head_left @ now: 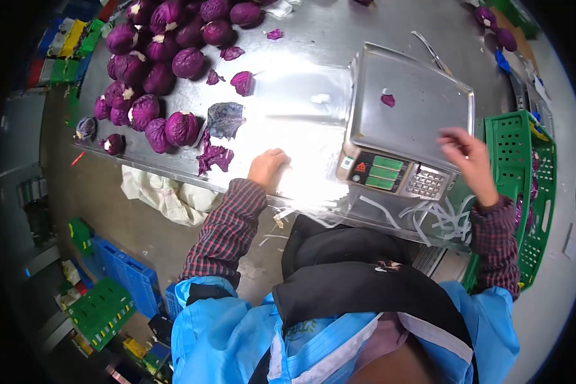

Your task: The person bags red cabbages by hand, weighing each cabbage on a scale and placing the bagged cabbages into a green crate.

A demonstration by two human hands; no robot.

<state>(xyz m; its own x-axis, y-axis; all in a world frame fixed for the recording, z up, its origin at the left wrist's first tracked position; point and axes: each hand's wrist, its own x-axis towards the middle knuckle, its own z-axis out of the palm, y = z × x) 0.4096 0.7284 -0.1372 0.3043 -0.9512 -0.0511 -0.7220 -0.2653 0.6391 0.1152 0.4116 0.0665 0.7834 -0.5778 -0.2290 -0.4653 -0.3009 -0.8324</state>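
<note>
My left hand [269, 168] rests with curled fingers at the near left edge of a sheet of clear plastic film [301, 115]; glare hides what its fingertips hold, if anything. Slightly blurred, my right hand [465, 153] hangs over the near right corner of the scale [416, 96], its fingers apart and nothing in them. A small purple leaf scrap [388, 100] lies on the metal weighing plate. The scale's green displays [384, 173] and keypad [427, 182] face me. Loose cabbage leaves [225, 120] lie left of the film.
Many red cabbages [189, 63] are heaped at the back left of the metal table [307, 38]. White strips [448, 221] lie in front of the scale. A green crate [509, 144] with cabbages stands at the right. A knife-like curved tool [431, 51] lies behind the scale.
</note>
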